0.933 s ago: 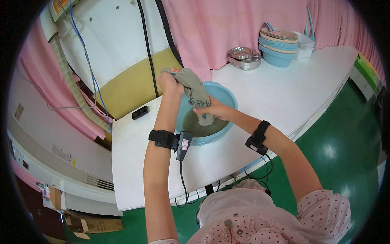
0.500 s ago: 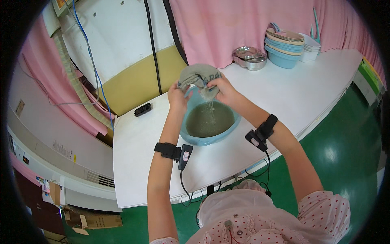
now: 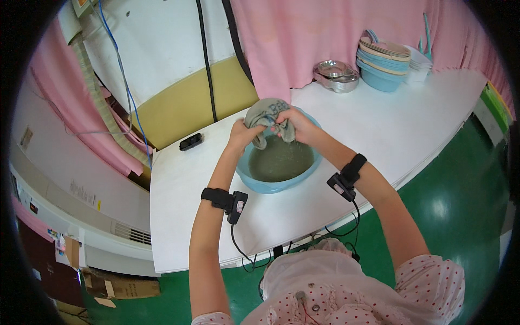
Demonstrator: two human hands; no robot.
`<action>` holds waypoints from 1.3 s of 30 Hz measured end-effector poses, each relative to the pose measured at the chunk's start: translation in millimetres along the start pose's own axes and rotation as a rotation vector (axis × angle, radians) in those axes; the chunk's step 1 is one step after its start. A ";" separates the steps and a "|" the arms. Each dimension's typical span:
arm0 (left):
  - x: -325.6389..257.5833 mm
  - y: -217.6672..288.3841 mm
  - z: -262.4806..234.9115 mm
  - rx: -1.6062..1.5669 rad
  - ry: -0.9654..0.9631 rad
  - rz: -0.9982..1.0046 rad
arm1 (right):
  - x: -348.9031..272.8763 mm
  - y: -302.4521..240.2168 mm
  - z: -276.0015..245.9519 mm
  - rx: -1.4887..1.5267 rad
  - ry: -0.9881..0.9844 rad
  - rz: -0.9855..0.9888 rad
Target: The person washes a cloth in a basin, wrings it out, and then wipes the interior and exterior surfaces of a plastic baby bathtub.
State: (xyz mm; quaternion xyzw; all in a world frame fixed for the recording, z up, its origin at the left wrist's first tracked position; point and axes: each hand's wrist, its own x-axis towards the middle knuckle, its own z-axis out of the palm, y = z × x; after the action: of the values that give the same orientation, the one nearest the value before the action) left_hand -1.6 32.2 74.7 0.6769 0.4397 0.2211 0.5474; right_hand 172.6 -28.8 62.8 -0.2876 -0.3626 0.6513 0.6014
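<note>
A wet, grey-green cloth [image 3: 265, 112] with dark printing is bunched up over the far part of a light blue basin [image 3: 273, 188]. My left hand [image 3: 240, 135] grips its left side, the thumb pressed against the fabric. On the other side, my right hand [image 3: 301, 125] has its fingers curled into the folds. Murky grey-green water [image 3: 279, 161] lies in the basin, below both hands. A loose end of the cloth hangs down close to the water; whether it touches, I cannot tell.
The basin stands on a white table [image 3: 374, 124]. A small black device [image 3: 190, 142] lies to the left. Metal bowls [image 3: 337, 77] and stacked coloured basins [image 3: 382, 67] stand at the back right. Cables hang from the straps on my forearms [image 3: 218, 198].
Both hands have come down nearer the basin with the cloth. Its folds have shifted and an end now dangles on the left. The stream of dripping water has thinned.
</note>
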 end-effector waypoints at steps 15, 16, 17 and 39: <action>11.6 -30.9 31.4 -0.718 0.214 0.190 | -8.1 24.3 13.8 -0.765 0.127 0.023; 6.5 -31.8 29.1 -0.689 0.241 0.190 | -13.5 22.3 20.4 -0.769 0.136 0.184; 2.9 -24.1 32.6 -0.657 0.250 0.200 | -17.7 18.7 17.0 -0.770 0.138 0.178; -42.6 -3.0 20.8 0.985 0.140 0.442 | -17.1 23.9 -10.6 -0.795 0.109 0.249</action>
State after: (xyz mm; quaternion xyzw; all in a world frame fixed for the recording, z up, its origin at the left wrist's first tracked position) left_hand -8.4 -14.7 73.3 0.9132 0.3740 0.1435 0.0753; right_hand 169.4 -44.7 36.1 -0.5727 -0.5158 0.5123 0.3787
